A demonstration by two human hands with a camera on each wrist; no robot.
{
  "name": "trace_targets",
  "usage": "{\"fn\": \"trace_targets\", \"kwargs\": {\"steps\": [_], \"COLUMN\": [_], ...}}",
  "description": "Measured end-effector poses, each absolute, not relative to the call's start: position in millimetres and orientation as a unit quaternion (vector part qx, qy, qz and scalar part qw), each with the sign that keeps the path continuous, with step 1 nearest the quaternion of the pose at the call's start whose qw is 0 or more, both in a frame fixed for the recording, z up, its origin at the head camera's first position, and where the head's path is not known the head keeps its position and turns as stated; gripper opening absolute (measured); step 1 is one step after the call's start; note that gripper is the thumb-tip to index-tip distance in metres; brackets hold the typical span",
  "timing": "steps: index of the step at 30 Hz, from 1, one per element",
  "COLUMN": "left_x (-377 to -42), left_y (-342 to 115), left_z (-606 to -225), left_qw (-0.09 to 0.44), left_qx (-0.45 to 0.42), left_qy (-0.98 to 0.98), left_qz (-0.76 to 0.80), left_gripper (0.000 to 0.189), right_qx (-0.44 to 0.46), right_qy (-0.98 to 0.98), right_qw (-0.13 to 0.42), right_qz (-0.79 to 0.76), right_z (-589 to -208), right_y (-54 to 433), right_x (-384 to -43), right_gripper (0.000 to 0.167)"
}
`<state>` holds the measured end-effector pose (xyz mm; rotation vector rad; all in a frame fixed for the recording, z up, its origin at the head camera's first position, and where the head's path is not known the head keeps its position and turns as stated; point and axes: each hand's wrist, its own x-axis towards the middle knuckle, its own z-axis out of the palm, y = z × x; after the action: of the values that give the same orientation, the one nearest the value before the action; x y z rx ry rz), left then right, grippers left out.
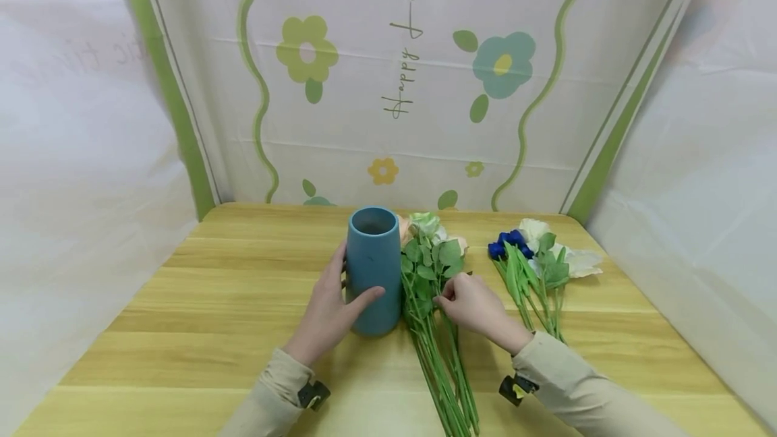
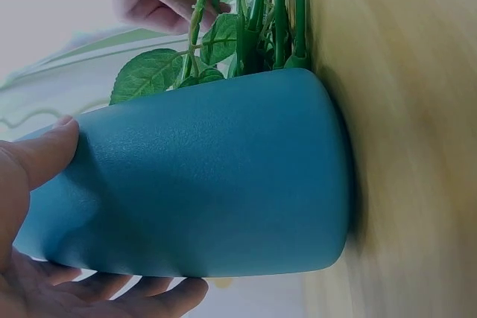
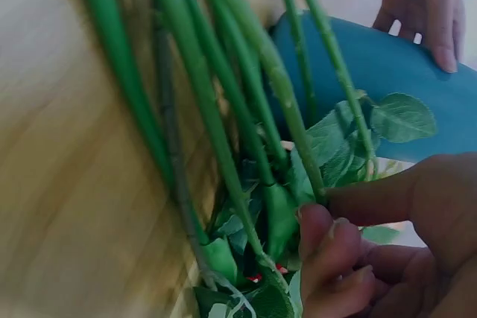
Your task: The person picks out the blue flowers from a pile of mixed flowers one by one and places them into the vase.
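Observation:
A blue vase [image 1: 375, 275] stands upright on the wooden table. My left hand [image 1: 330, 309] grips it from the left, thumb across the near side and fingers round the far side. Against the vase's right side lies a bunch of artificial flowers [image 1: 427, 275], pale green, white and peach heads at the back, long green stems [image 1: 440, 383] running to the front. My right hand [image 1: 476, 305] is at the bunch's right side. In the right wrist view its thumb and index finger pinch one green flower stem [image 3: 287, 98]; the other fingers are curled.
To the right lies a second bunch of artificial flowers [image 1: 534, 261], with blue and white heads and green leaves. Behind the table [image 1: 231, 302] hangs a white curtain [image 1: 376, 127] printed with flowers, and more white fabric [image 1: 698, 221] hangs along both sides.

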<state>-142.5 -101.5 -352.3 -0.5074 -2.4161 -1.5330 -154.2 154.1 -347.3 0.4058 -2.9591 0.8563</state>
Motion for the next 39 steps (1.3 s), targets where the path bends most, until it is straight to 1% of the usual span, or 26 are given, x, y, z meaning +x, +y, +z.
{"fn": "trace_targets", "kwargs": {"steps": [3,8,13,17,22,29,36,39], "left_x": [-142.4,-142.1,-142.3,-142.6,-142.3,-143.3,-144.6,-144.7], "left_y": [-101.1,-100.3,-99.3,-99.8,-100.9,-100.6,-101.1,-100.7], "left_z": [-352.8,-353.4,-353.6,-353.6,-353.5,-354.4,-356.7,-357.2], "left_qw": [0.119,0.123,0.122,0.121,0.113,0.118,0.114,0.112], "left_qx": [-0.175,-0.175,-0.176,-0.174,-0.168,-0.176,-0.176,-0.177], "left_qy": [-0.825,-0.827,-0.827,-0.826,-0.827,-0.824,-0.821,-0.822], "left_qz": [-0.523,-0.519,-0.519,-0.521,-0.524,-0.525,-0.531,-0.530], "left_gripper": [0.097,0.096,0.097,0.097,0.096,0.096,0.095,0.095], "right_qx": [0.128,0.141,0.140,0.123,0.092,0.042,-0.017,-0.044], "right_qy": [-0.954,-0.954,-0.957,-0.964,-0.973,-0.979,-0.980,-0.981], "right_qw": [0.017,0.037,0.047,0.048,0.033,0.018,-0.028,-0.043], "right_qz": [0.271,0.263,0.250,0.231,0.211,0.200,0.196,0.185], "right_z": [-349.6,-348.1,-337.4,-326.5,-316.3,-311.4,-316.5,-321.0], "right_y": [154.3,156.0,162.8,176.4,209.6,266.9,297.7,303.6], "right_x": [-153.8,-149.7,-142.7,-140.1,-140.5,-143.5,-148.0,-150.9], "right_gripper": [0.050,0.046,0.042,0.042,0.047,0.052,0.049,0.043]}}
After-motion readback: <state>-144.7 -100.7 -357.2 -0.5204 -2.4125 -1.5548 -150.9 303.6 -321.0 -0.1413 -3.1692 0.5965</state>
